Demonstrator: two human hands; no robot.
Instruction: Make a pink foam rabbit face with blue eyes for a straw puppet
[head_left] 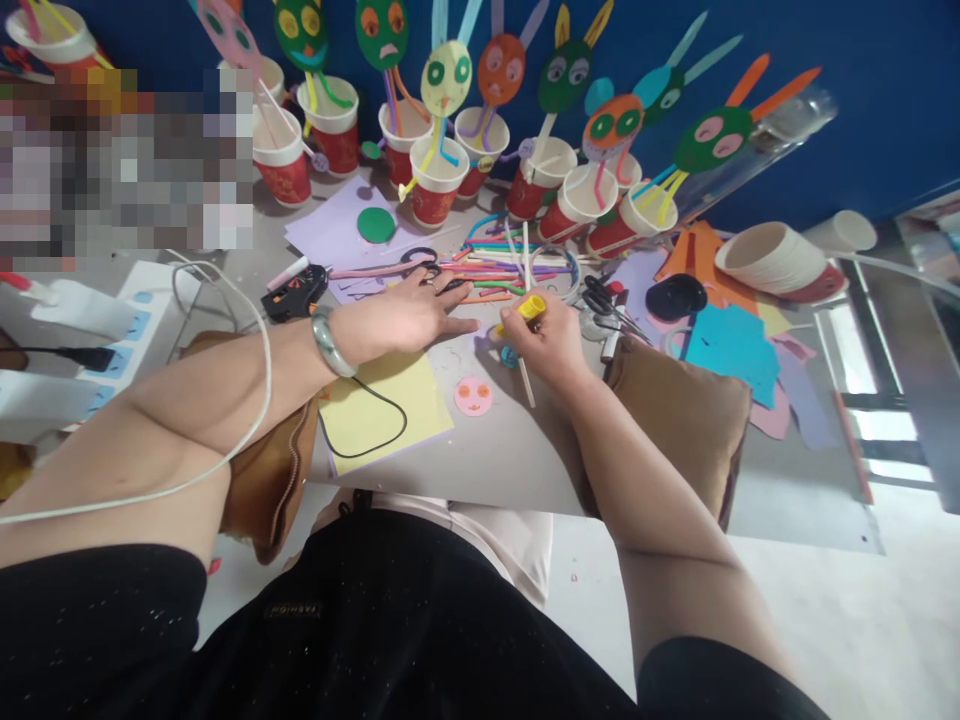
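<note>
My right hand is closed around a thick yellow marker, its lower end slanting down to the table. Just beneath lie a small purple paper piece and a small blue disc. My left hand lies flat with fingers stretched out, the index fingertip beside the purple piece. A thin white stick rests under my right hand. Nearer to me is a pink paper circle with a drawn face. Colourful pipe cleaners and scissors lie beyond my left fingers.
Red paper cups holding paper animal faces line the back. A black glue gun and power strip lie left; yellow paper is under a black cord. Right are black-handled scissors, a brown cushion and stacked cups.
</note>
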